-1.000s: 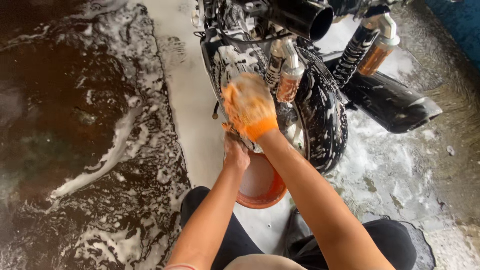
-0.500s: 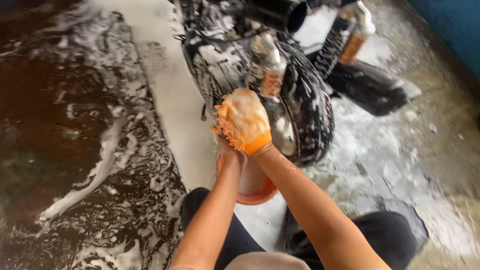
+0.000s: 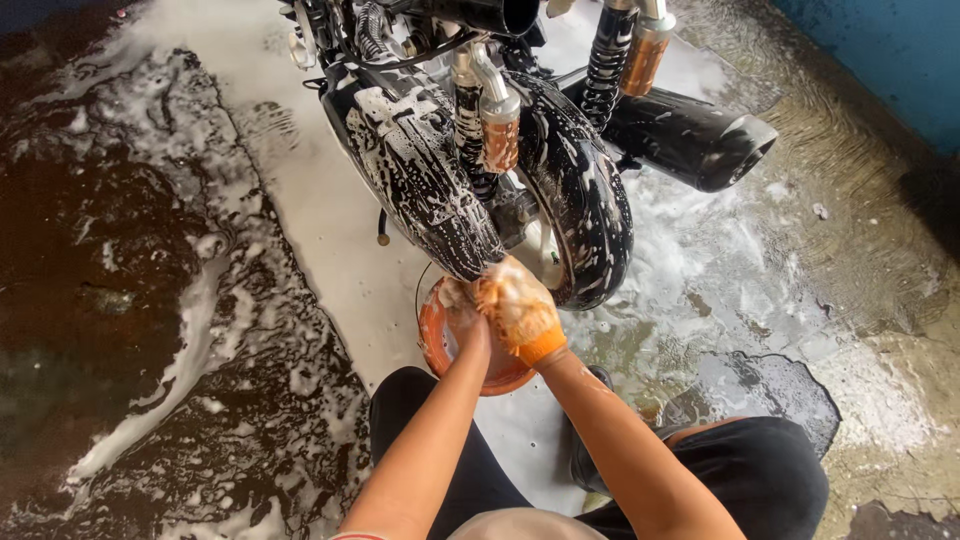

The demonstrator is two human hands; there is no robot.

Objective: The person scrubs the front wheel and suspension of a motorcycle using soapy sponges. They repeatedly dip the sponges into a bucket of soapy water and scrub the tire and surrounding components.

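Now | right hand (image 3: 518, 310): foamy orange mitt, grip unclear | left hand (image 3: 462, 318): curled, grip unclear, over round orange bucket (image 3: 432, 340)

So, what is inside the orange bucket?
Foam shows on the bucket rim and inner wall. Both hands, the left bare and the right in an orange mitt, cover its middle, so the bottom is hidden.

Above the hands: the soapy black fender (image 3: 425, 190) and the rear tire (image 3: 585, 200) stand right in the way.
Under the hands: the orange bucket (image 3: 435, 335) fills the spot.
Left of the hands: open wet floor (image 3: 300, 200) with foam.
Right of the hands: open soapy floor, with the black exhaust pipe (image 3: 690, 135) farther up.
Behind the hands: the person's knees (image 3: 760, 470) close it off.
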